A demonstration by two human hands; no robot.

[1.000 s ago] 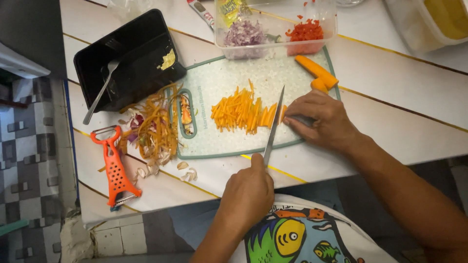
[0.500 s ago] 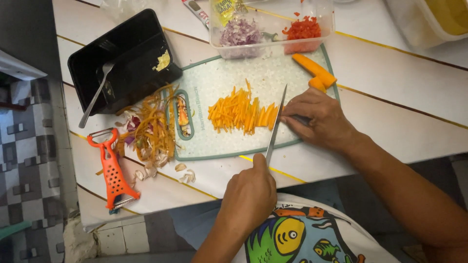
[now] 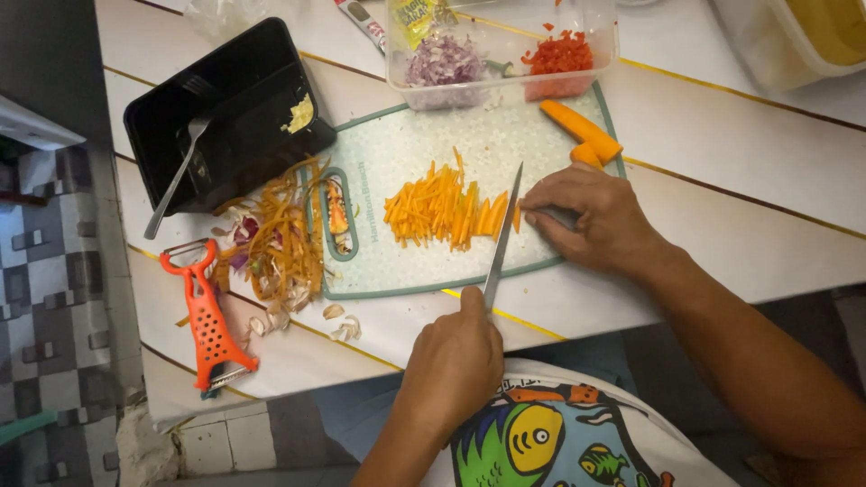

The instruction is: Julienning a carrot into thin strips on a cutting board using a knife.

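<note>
My left hand [image 3: 454,361] grips the handle of a kitchen knife [image 3: 502,236]. Its blade stands across a pale green cutting board [image 3: 406,261], the tip pointing away from me. My right hand [image 3: 591,218] lies on the board just right of the blade, fingertips pressed on a thin orange carrot piece that is mostly hidden. Left of the blade lies a pile of carrot sticks [image 3: 439,207]. Two bigger carrot chunks [image 3: 582,131] rest at the board's far right corner.
A clear container [image 3: 595,63] behind the board holds chopped purple onion [image 3: 442,63] and red pepper [image 3: 559,54]. A black tray [image 3: 244,99] with a fork [image 3: 176,180] sits at left, beside a heap of peelings [image 3: 275,239] and an orange peeler [image 3: 207,320].
Both hands and the knife keep almost the same place on the board. The view has shifted slightly.
</note>
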